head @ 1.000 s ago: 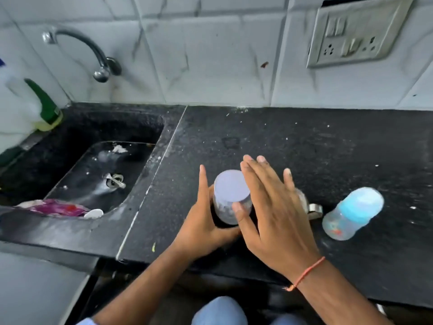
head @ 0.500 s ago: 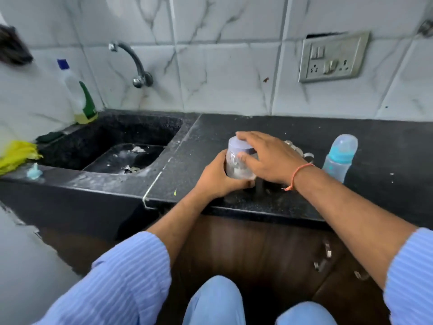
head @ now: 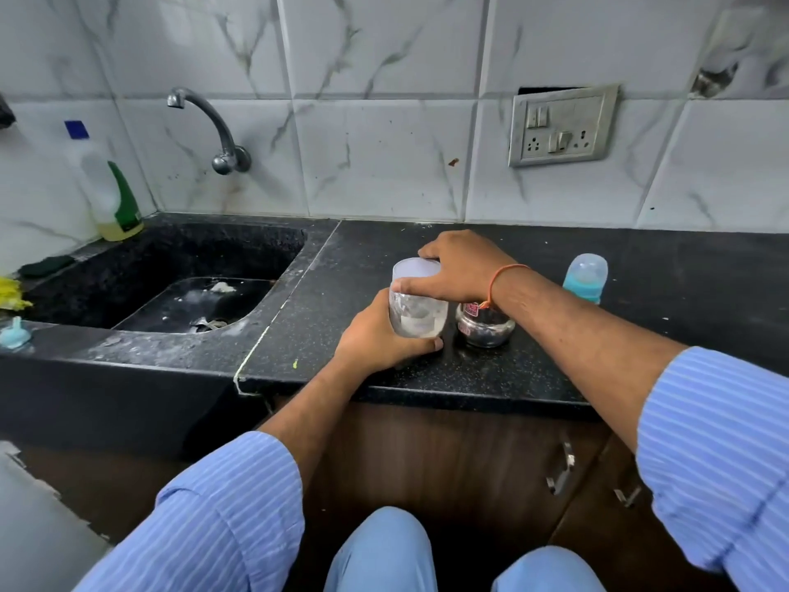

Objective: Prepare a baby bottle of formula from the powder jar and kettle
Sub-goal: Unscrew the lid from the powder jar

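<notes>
On the black counter (head: 555,378), the right hand (head: 465,267) curls its fingers (head: 427,253) round the jar's lid (head: 413,267); the left hand (head: 375,335) grips the powder jar (head: 416,314) from nine o'clock. Best hold the base firm and twist squarely — baby bottle (head: 585,279) waits at three o'clock.

Both forearms reach forward, the left hand (head: 375,335) curled in a low grip, the right hand (head: 461,267) clamped from above.

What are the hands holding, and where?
The clear jar: the left hand grips its lower body, the right hand grips its lid.
</notes>
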The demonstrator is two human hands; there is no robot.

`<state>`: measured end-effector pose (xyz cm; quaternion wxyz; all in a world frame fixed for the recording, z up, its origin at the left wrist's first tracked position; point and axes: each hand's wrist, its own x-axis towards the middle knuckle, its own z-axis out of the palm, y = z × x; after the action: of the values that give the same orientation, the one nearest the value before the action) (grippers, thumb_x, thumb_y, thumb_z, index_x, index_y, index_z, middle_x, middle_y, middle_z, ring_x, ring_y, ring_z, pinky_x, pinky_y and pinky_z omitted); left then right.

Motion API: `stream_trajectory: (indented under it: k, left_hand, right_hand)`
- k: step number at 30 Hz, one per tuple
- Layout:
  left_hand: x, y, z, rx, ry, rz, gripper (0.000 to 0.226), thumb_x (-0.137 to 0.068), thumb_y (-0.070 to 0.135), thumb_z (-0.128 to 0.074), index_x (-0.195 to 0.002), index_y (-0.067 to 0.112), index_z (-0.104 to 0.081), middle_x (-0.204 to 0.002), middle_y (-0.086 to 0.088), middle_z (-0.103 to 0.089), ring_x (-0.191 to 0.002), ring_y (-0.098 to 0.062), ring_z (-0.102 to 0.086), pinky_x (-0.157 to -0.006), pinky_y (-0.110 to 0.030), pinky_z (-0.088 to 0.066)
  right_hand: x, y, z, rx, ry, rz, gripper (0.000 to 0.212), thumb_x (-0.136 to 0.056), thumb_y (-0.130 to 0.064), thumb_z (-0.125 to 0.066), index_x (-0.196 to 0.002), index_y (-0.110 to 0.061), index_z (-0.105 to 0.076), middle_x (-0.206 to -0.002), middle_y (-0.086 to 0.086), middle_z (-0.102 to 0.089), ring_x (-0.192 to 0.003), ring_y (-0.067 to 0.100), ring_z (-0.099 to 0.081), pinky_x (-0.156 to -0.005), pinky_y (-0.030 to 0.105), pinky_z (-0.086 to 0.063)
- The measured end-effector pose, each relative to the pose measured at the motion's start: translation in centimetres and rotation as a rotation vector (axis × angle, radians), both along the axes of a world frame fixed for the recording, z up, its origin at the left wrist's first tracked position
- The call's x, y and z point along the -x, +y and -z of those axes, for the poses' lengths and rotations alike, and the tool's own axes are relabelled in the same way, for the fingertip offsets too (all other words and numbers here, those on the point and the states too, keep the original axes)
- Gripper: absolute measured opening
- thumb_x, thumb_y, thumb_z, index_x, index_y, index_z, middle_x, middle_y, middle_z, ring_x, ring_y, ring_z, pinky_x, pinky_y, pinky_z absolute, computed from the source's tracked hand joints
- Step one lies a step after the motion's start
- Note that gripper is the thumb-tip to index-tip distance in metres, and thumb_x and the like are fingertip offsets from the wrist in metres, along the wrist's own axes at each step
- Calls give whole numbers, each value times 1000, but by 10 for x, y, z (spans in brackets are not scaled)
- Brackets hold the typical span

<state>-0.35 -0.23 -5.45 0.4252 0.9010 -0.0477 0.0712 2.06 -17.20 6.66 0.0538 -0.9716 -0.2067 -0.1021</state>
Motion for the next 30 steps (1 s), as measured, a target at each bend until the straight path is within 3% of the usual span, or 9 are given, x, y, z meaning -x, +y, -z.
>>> stream_trajectory:
  k: [5, 11, 14, 16, 19, 22, 25, 27, 30]
  left_hand:
    - [-2, -1, 0, -22, 0, -12, 106, -56, 72, -95, -145, 40, -49, -126, 19, -72, -116, -10, -70, -104, -44, -59]
    - [-3, -2, 0, -34, 5, -30, 100, -57, 70, -95, -143, 43, -50, -120, 20, -72, -111, -9, -71, -100, -43, -61]
    - [-3, -2, -1, -41, 9, -35, 97, -58, 69, -95, -141, 42, -51, -121, 20, -72, -111, -10, -71, -99, -41, -60]
    - [-3, -2, 0, -40, 7, -27, 97, -60, 67, -96, -142, 40, -50, -124, 20, -71, -114, -10, -70, -99, -38, -58]
    - [-3, -2, 1, -35, 5, -16, 96, -61, 66, -96, -142, 41, -50, -124, 22, -71, -115, -9, -68, -97, -35, -55]
    - [-3, -2, 0, -46, 11, -24, 100, -63, 66, -96, -146, 39, -48, -123, 22, -68, -112, -8, -66, -94, -33, -52]
    - [-3, -2, 0, -60, 18, -34, 102, -62, 67, -96, -148, 38, -47, -124, 20, -67, -113, -10, -66, -96, -35, -54]
    - [-3, -2, 0, -59, 18, -29, 103, -59, 69, -95, -146, 39, -48, -127, 19, -70, -118, -12, -69, -101, -40, -57]
    - [-3, -2, 0, -55, 21, -31, 101, -59, 69, -95, -144, 39, -49, -126, 21, -69, -120, -12, -69, -103, -40, -57]
  right_hand:
    - [-8, 4, 0, -9, -3, 1, 75, -72, -92, -62, -66, -17, -64, -64, -2, -60, -62, 14, -53, -55, 34, -33]
    - [-14, 2, 1, -77, 33, -55, 62, -68, -85, -71, -90, -27, -81, -76, -10, -70, -75, 11, -62, -60, 30, -41]
    - [-13, -2, -6, -95, 98, -109, 58, -72, -73, -79, -110, -30, -82, -103, -10, -79, -97, 17, -70, -84, 35, -56]
    - [-15, -5, -18, -45, 202, -174, 61, -80, -53, -86, -134, -28, -73, -129, -8, -74, -116, 17, -67, -103, 36, -52]
    - [-20, -6, -33, 23, 383, -230, 77, -82, -29, -87, -153, -31, -56, -142, -11, -64, -128, 13, -60, -104, 29, -46]
    - [-20, 6, -39, 172, 338, -176, 83, -77, -64, -80, -148, -27, -59, -144, -9, -64, -126, 15, -62, -108, 33, -47]
    - [-22, 16, -41, 336, 228, -123, 84, -71, -87, -67, -126, -24, -69, -118, -3, -74, -107, 22, -69, -99, 42, -57]
    - [-25, 18, -44, 320, 265, -154, 68, -78, -66, -81, -132, -27, -67, -122, -8, -71, -112, 19, -66, -99, 36, -54]
    - [-22, 18, -52, 260, 354, -223, 80, -78, -38, -89, -150, -31, -55, -146, -9, -59, -126, 13, -57, -102, 30, -43]
